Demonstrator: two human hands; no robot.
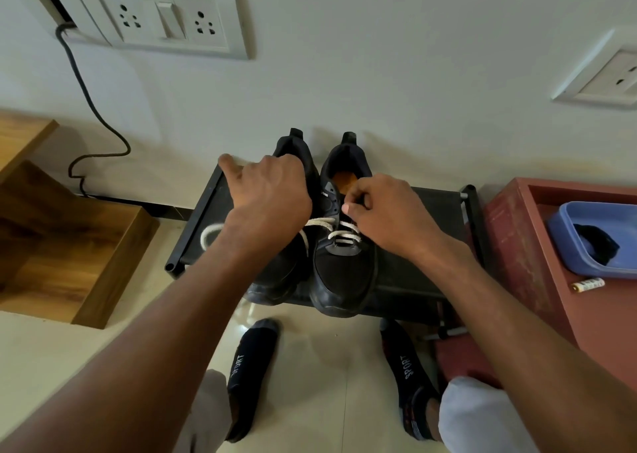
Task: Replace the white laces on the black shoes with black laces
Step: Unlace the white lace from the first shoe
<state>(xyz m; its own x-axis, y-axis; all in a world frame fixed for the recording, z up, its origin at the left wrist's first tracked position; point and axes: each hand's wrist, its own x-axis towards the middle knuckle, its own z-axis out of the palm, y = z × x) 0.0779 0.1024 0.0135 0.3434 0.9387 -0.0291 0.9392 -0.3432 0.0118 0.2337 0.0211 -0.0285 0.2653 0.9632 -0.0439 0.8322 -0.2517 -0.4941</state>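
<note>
Shoes (339, 242), a black pair, stand side by side on a low black rack (424, 242) against a pale wall (379, 73), on a glossy tiled floor (320, 366). White laces (344, 233) cross only the lower eyelets of the shoe under the right hand (382, 211), whose curled fingertips pinch the lace at the upper eyelets. The left hand (269, 190), fingers curled, covers the other shoe and draws a loose lace strand leftward. Right of the right hand, a blue tray (568, 242) sits on a red cabinet (517, 246).

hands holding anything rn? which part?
Right hand pinches the white lace near the upper eyelets of the right-side shoe. Left hand: hold cannot be told.
</note>
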